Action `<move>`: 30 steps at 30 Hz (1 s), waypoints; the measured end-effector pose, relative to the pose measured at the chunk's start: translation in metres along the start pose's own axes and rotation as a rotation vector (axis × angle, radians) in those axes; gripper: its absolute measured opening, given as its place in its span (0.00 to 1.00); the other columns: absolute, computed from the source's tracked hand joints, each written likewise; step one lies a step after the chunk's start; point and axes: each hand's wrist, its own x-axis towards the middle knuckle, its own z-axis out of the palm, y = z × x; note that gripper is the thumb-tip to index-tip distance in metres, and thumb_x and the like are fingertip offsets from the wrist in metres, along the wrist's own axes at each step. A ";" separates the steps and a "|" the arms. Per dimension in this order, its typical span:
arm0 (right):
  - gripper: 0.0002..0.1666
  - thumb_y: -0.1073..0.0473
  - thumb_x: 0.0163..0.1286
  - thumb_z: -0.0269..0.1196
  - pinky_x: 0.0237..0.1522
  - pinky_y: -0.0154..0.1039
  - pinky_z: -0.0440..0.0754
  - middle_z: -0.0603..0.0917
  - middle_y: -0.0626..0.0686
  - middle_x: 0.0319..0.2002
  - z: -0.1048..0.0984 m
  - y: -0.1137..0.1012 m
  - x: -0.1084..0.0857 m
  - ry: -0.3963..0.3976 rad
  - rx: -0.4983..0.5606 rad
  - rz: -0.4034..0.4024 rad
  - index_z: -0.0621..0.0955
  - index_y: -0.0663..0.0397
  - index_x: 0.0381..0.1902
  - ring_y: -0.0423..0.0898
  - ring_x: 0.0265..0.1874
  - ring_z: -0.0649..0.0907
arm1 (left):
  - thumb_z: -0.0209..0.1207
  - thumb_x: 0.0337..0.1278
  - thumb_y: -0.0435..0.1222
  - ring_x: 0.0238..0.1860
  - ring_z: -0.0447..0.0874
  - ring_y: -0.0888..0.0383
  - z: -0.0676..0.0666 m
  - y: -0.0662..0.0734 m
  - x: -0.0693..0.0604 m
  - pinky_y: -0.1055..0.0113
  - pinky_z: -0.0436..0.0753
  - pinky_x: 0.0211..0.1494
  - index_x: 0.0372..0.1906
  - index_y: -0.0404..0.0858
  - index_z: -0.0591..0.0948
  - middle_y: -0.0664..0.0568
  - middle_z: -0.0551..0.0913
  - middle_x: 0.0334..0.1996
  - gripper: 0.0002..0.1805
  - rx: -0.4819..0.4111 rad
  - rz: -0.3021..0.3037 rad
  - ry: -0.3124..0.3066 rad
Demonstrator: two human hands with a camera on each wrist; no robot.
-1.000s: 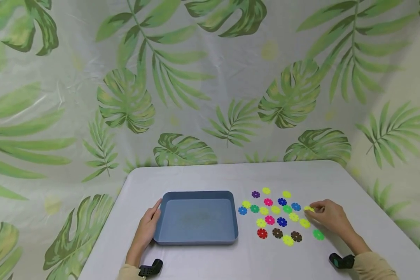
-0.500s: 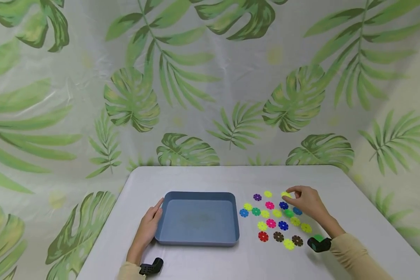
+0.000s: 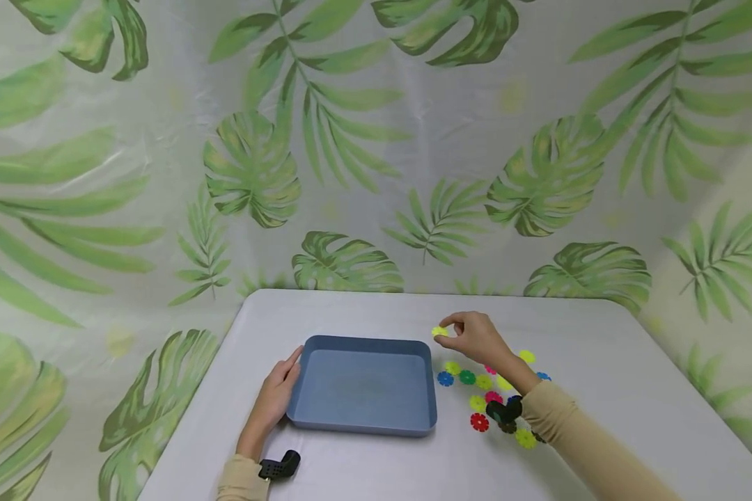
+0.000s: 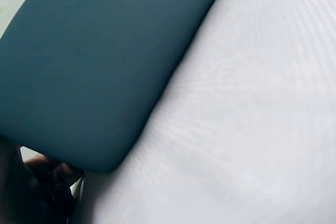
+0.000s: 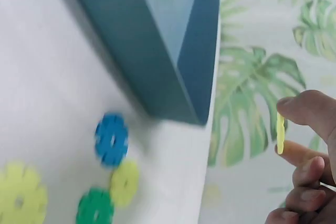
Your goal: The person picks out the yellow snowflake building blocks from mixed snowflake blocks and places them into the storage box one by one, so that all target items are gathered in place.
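Observation:
A blue-grey rectangular tray [image 3: 360, 390] lies on the table. My left hand [image 3: 274, 391] holds its left side, fingers along the outer wall; the left wrist view shows them dark and partly hidden behind the tray's corner. Between thumb and index finger, my right hand [image 3: 478, 339] pinches a yellow notched disc [image 3: 439, 332], raised near the tray's far right corner. Edge-on in the right wrist view, the yellow disc [image 5: 280, 135] looks thin. On the table right of the tray lie several more notched discs, among them a blue disc [image 3: 445, 378] and a red disc [image 3: 479, 422].
The right forearm and its black wrist camera [image 3: 505, 412] cover part of the scattered discs. Under everything is a white-covered table [image 3: 351, 466], backed by a leaf-patterned sheet [image 3: 439, 139]. Another black camera [image 3: 280, 466] sits on the left wrist.
My right hand has moved left across the scattered discs, carrying the yellow disc from their right side toward the tray. The left hand stays at the tray. The head view has shifted slightly.

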 end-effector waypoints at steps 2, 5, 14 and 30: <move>0.17 0.52 0.61 0.75 0.23 0.37 0.63 0.67 0.46 0.14 0.010 -0.013 0.009 -0.022 -0.003 -0.027 0.89 0.56 0.42 0.42 0.15 0.64 | 0.46 0.81 0.40 0.34 0.65 0.54 0.000 0.001 0.001 0.60 0.65 0.44 0.76 0.43 0.68 0.48 0.71 0.37 0.24 -0.003 0.001 0.004; 0.16 0.52 0.61 0.75 0.24 0.37 0.63 0.69 0.46 0.16 0.026 -0.030 0.021 -0.058 -0.003 -0.051 0.89 0.56 0.42 0.41 0.16 0.65 | 0.46 0.81 0.39 0.34 0.65 0.54 0.001 0.001 0.002 0.60 0.66 0.43 0.76 0.42 0.69 0.48 0.71 0.36 0.24 -0.003 0.005 0.011; 0.14 0.53 0.60 0.76 0.25 0.36 0.68 0.79 0.45 0.22 0.073 -0.073 0.046 -0.154 -0.024 -0.174 0.90 0.55 0.41 0.40 0.20 0.71 | 0.47 0.81 0.39 0.32 0.64 0.55 0.001 0.001 0.000 0.61 0.66 0.41 0.75 0.41 0.69 0.49 0.70 0.34 0.24 -0.008 0.017 0.021; 0.15 0.52 0.61 0.75 0.23 0.33 0.71 0.84 0.45 0.26 0.132 -0.120 0.069 -0.286 -0.034 -0.242 0.90 0.56 0.40 0.37 0.18 0.73 | 0.47 0.81 0.39 0.33 0.65 0.55 0.000 0.001 0.002 0.60 0.66 0.42 0.75 0.43 0.70 0.49 0.70 0.35 0.24 -0.030 -0.009 0.020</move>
